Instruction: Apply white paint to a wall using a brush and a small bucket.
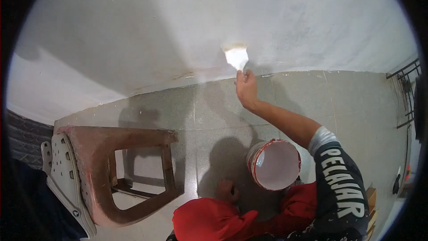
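Note:
My right hand (pixel 246 90) grips the handle of a flat white paintbrush (pixel 236 57), with my arm stretched out from the right. Its pale bristles point up the picture and appear to meet the off-white wall (pixel 200 16) just above the floor. Nearer to my body, below my forearm, a bucket (pixel 252 165) with a red-stained rim stands on the tiles; its inside looks whitish, and how full it is cannot be told. My left hand is out of view. Red cloth covers my legs, and what looks like part of a bare foot shows beside it.
A worn reddish-brown plastic stool or chair (pixel 97 160) with a large opening is at the left. Against it is a light grey clog (pixel 65 170), with dark blue cloth beside it. Grey floor tiles (pixel 301 97) run along the wall. A dark metal rack (pixel 406 73) stands far right.

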Available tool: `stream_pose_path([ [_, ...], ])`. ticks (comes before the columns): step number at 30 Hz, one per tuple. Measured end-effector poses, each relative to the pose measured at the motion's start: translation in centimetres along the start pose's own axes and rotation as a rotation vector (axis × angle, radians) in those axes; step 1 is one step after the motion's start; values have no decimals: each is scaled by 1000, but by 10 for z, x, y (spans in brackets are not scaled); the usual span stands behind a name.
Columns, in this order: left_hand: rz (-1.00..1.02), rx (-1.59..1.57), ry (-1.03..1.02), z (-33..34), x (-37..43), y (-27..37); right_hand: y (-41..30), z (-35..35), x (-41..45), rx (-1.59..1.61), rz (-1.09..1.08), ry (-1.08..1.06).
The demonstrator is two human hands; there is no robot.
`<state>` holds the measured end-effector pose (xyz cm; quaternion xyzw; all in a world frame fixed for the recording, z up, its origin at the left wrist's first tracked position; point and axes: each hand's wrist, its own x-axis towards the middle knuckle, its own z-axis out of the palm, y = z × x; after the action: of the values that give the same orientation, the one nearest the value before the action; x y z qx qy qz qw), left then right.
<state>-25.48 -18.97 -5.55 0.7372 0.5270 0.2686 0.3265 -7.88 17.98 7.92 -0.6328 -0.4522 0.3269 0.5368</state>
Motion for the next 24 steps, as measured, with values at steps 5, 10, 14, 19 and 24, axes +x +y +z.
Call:
stream_pose_path([
  [5, -46, -20, -22, -11, 9, 17, 54, 35, -9, -59, 31, 34],
  [10, 22, 12, 70, -8, 4, 11, 48, 48, -9, 99, 805, -209],
  [14, -65, -17, -78, -15, 10, 13, 28, 56, 3, 177, 794, -153],
  [19, -56, 57, -23, -14, 5, 16, 5, 60, -23, 188, -34, 36],
  [24, -38, 11, -103, -12, 9, 9, 48, 77, -20, 94, 140, 51],
])
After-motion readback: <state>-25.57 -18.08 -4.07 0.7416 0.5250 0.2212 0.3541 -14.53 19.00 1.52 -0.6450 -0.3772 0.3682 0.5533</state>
